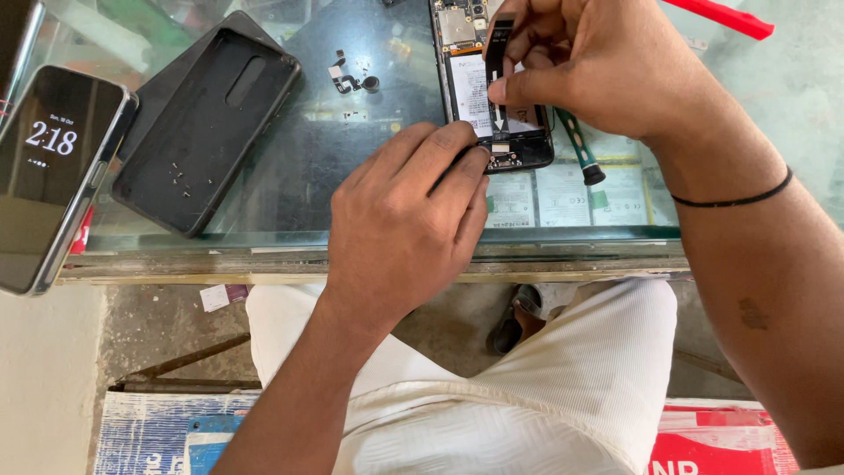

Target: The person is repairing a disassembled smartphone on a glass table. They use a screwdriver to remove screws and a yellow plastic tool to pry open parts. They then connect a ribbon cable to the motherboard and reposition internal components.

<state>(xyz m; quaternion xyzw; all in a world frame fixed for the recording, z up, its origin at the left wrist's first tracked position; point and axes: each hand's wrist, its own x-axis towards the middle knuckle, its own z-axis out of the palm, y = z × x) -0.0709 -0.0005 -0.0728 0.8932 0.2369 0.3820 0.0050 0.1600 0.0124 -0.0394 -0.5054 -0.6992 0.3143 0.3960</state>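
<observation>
Right hand (580,66): grip pinched narrow on one black flat ribbon cable (498,53), thumb pressing it down onto one opened black phone with exposed battery and circuit board (475,88). Left hand (413,220): fingertips closed against the phone's lower end, just below the right grip; whether they hold anything, cannot tell. Phone lies mid-counter on the glass counter (290,189), near its front edge. One green-handled screwdriver (580,149) just right of it. One empty black phone case (207,123) holding small screws toward the left edge. One lit dark phone (53,167) overhangs the front-left corner. One red tool (721,16) at the far edge.
</observation>
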